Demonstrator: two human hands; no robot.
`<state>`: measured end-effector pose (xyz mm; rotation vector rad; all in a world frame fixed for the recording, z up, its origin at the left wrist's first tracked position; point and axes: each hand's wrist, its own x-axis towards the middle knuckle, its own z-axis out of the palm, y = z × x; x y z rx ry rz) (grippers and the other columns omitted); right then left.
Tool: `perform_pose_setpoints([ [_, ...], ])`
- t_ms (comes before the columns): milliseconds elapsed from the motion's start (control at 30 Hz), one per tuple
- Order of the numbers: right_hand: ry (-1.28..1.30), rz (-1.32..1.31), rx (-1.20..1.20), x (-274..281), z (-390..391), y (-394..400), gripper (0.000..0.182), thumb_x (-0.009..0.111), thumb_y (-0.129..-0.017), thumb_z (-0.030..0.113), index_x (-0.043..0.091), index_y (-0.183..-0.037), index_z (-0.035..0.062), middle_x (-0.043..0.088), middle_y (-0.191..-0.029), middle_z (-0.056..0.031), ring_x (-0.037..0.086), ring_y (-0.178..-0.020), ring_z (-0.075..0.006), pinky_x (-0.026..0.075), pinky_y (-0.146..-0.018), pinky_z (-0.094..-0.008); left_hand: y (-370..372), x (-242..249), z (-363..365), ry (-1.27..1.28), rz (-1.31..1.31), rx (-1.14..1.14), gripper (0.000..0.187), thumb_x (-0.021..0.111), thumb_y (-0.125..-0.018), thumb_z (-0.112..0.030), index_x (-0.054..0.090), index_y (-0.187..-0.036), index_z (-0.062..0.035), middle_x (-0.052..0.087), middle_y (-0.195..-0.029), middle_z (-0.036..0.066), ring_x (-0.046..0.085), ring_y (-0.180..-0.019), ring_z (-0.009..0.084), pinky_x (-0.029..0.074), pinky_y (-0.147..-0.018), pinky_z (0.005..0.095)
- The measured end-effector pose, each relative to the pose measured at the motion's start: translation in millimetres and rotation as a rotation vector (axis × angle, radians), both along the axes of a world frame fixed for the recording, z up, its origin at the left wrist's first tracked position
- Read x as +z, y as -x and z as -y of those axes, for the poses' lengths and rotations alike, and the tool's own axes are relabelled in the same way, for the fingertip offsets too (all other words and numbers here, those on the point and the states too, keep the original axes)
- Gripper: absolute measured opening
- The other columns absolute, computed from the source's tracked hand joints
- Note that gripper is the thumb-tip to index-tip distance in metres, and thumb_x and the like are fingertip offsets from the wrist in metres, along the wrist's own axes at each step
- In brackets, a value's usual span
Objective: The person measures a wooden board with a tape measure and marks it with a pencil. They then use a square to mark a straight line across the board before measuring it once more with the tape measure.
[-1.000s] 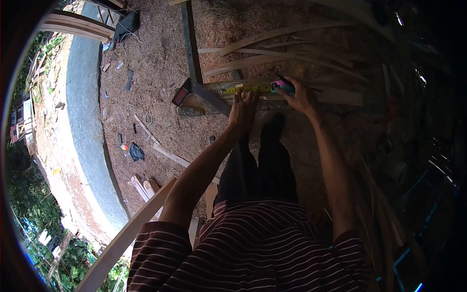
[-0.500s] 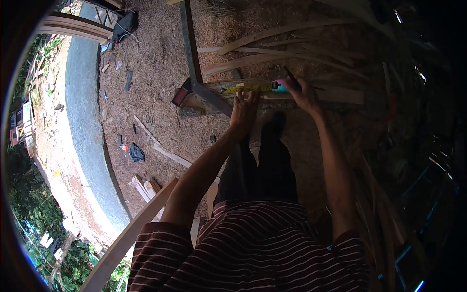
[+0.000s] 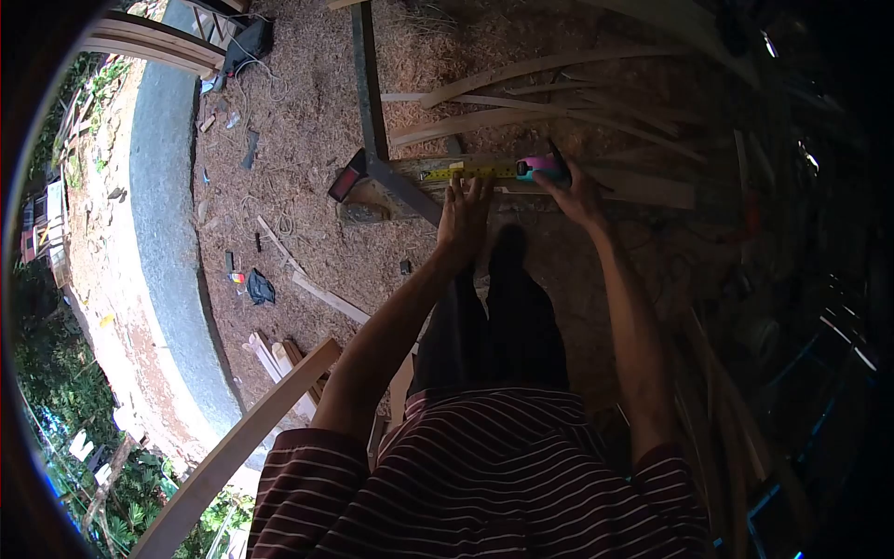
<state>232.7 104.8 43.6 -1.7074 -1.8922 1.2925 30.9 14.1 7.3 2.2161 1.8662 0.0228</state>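
The striped shirt [image 3: 503, 456] is occupying the foreground, on the near side of the tape [image 3: 533, 169]. A beam [image 3: 242, 440] is slanting up from the lower left, well apart from the tape. The dark trousers [image 3: 526, 326] are standing between shirt and tape.

The left hand [image 3: 466, 214] is resting its extended fingers at the near edge of the tape's drawn-out blade [image 3: 503, 171]; whether they are pinching it cannot be told. The right hand [image 3: 579, 194] is gripping the tape by its case, at the blade's right end, and a dark slim item [image 3: 557, 154] is projecting at its fingers.

The tape is lying along the timber [image 3: 368, 211]. A dark bar [image 3: 367, 84] is standing out beyond the tape's left end. Curved strips [image 3: 531, 70] are lying beyond the tape. A black bag [image 3: 261, 287] is lying left of the tape, and a concrete strip [image 3: 168, 224] is running farther left.
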Motion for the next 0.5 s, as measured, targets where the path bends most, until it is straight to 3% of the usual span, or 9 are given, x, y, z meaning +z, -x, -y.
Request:
perform_pose_setpoints([
  [200, -0.017, -0.013, 0.001, 3.8, 1.5, 1.3, 0.061, 0.069, -0.079, 0.050, 0.055, -0.116, 0.0042, 0.062, -0.105, -0.0124, 0.060, -0.101, -0.0244, 0.045, -0.087, -0.0342, -2.0, -0.8, 1.7, -0.030, 0.039, 0.018, 0.071, 0.061, -0.076, -0.010, 0.033, -0.142, -0.0103, 0.044, -0.127, 0.020, 0.035, -0.130, 0.0436, 0.038, -0.103, 0.0456],
  [267, 0.003, -0.035, 0.000, 1.9, 0.9, 2.4, 0.072, 0.069, -0.077, 0.050, 0.049, -0.131, 0.0067, 0.060, -0.114, -0.0172, 0.059, -0.106, -0.0306, 0.046, -0.090, -0.0381, -3.0, -1.4, 2.8, -0.019, 0.081, 0.067, 0.070, 0.060, -0.077, -0.011, 0.034, -0.142, -0.0122, 0.042, -0.129, 0.020, 0.032, -0.131, 0.0433, 0.038, -0.102, 0.0460],
  [500, -0.006, -0.073, -0.017, -3.3, 3.0, 1.9, 0.069, 0.071, -0.076, 0.048, 0.051, -0.128, 0.0058, 0.060, -0.113, -0.0168, 0.059, -0.106, -0.0300, 0.046, -0.089, -0.0379, -3.4, -1.9, 5.0, 0.009, 0.103, 0.083, 0.070, 0.059, -0.077, -0.011, 0.033, -0.143, -0.0134, 0.040, -0.131, 0.021, 0.029, -0.133, 0.0423, 0.039, -0.101, 0.0460],
])
